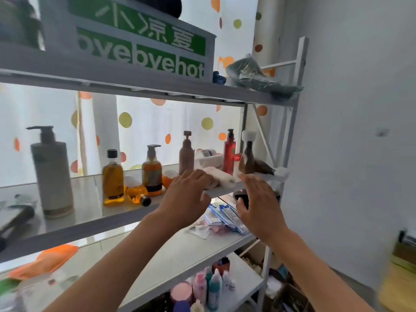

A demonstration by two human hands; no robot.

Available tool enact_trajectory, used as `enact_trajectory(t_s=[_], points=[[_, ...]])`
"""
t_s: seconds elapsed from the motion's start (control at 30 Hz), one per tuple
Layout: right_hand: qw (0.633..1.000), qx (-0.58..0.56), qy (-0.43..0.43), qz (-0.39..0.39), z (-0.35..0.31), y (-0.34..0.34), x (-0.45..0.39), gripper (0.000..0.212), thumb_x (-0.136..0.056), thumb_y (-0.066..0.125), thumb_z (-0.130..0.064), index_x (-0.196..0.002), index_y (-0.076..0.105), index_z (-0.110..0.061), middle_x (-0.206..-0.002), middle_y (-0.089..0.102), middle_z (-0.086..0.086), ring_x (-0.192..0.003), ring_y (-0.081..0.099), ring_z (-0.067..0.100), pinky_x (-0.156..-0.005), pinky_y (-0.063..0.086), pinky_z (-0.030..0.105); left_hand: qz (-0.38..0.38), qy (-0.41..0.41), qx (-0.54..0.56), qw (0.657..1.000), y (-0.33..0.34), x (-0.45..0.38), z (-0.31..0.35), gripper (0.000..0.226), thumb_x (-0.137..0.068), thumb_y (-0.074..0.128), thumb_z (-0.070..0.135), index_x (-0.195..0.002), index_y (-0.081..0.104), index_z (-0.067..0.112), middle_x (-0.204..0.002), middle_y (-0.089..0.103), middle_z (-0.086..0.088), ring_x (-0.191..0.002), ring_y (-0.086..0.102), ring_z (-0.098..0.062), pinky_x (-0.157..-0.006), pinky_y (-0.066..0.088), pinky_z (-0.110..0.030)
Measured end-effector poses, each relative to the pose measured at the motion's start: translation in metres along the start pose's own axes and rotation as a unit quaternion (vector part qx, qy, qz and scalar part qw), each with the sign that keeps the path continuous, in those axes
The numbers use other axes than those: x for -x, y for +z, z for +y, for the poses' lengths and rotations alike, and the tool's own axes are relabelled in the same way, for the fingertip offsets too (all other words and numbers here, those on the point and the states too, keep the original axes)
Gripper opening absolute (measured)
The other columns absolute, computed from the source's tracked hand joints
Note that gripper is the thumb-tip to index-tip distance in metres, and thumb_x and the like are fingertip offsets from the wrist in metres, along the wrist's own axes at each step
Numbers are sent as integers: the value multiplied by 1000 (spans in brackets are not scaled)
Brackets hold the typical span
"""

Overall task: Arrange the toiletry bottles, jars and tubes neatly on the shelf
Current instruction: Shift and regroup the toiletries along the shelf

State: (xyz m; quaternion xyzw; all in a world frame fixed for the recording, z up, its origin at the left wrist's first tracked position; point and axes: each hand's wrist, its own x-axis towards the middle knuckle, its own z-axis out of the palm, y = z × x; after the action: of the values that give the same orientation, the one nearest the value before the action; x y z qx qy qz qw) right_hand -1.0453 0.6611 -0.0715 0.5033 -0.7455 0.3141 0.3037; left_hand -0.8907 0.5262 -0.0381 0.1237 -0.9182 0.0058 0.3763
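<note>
Toiletry bottles: we see them spread along the middle shelf [74, 226] of a grey metal rack, most upright, a few lying down
Grey pump bottle [52, 174]: the tallest one, upright toward the left end of that shelf
Amber bottle with black cap [113, 179]: upright, just left of a small amber bottle [136, 193] that lies on its side with its dark cap toward the front edge
Amber pump bottle [152, 172]: upright, just right of the fallen one
Brown pump bottle [186, 154]: upright farther back, beside a white box [208, 158]
Red pump bottle [229, 152]: upright near the right end
Dark brown bottle with white cap [247, 156]: upright by the right post, next to a similar bottle [265, 167] lying flat
Left hand [186, 199]: we see its fingers curved over a pale tube [221, 179] lying near the shelf's front edge; whether they actually grip it we cannot tell
Right hand [258, 206]: fingers straight and spread, holding nothing, in front of the shelf edge just below the brown bottles
Shelf below: blue and white sachets [225, 216] and an orange bag [47, 260]
Lowest shelf: a cluster of small coloured bottles [207, 287]
Top shelf: a grey box with green lettering [135, 39] and a plastic-wrapped bundle [254, 73]
</note>
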Motion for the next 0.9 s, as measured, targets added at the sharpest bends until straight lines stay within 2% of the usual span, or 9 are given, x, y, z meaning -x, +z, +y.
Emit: enact_trajectory(t_s=[0.27, 0.37, 0.47, 0.7, 0.8, 0.9], points=[[999, 2, -41, -36, 92, 29, -90, 56, -81, 66, -9, -134, 48, -15, -132, 55, 2, -127, 47, 20, -111, 37, 40, -1, -45, 46, 998, 66, -96, -20, 41, -87, 57, 24, -128, 55, 23, -130, 54, 7, -119, 48, -16, -93, 43, -32], [998, -7, -35, -42, 121, 44, -129, 55, -82, 64, -11, -135, 48, -16, -133, 56, 1, -127, 46, 18, -111, 35, 35, 8, -90, 81, 993, 92, -137, -39, 39, -85, 60, 21, -124, 59, 21, -128, 58, 3, -117, 51, -20, -98, 42, -35], [998, 5, -44, -40, 155, 59, -168, 54, -84, 63, -11, -136, 49, -15, -132, 57, 1, -125, 48, 18, -108, 34, 31, 5, -120, 75, 990, 118, -180, -56, 38, -85, 59, 21, -123, 59, 20, -126, 58, 2, -116, 53, -20, -98, 39, -32], [996, -39, -45, -61, 220, 82, -250, 50, -86, 65, -16, -134, 52, -24, -137, 54, -6, -126, 48, 13, -107, 36, 28, 14, -214, 131, 968, 168, -258, -96, 27, -95, 48, 16, -118, 62, 19, -117, 63, 0, -102, 58, -18, -87, 44, -30], [993, -59, -64, -83, 250, 98, -295, 39, -89, 64, -22, -127, 55, -30, -137, 54, -10, -125, 48, 11, -105, 34, 26, 37, -264, 176, 948, 188, -288, -114, 23, -97, 47, 18, -110, 65, 19, -102, 67, -3, -86, 59, -23, -73, 42, -27], [987, -59, -104, -104, 275, 119, -340, 33, -90, 60, -24, -123, 57, -28, -137, 55, -6, -127, 48, 15, -106, 36, 31, 58, -271, 212, 937, 207, -310, -127, 15, -90, 56, 26, -92, 70, 31, -99, 68, -10, -85, 58, -30, -78, 43, -32]])
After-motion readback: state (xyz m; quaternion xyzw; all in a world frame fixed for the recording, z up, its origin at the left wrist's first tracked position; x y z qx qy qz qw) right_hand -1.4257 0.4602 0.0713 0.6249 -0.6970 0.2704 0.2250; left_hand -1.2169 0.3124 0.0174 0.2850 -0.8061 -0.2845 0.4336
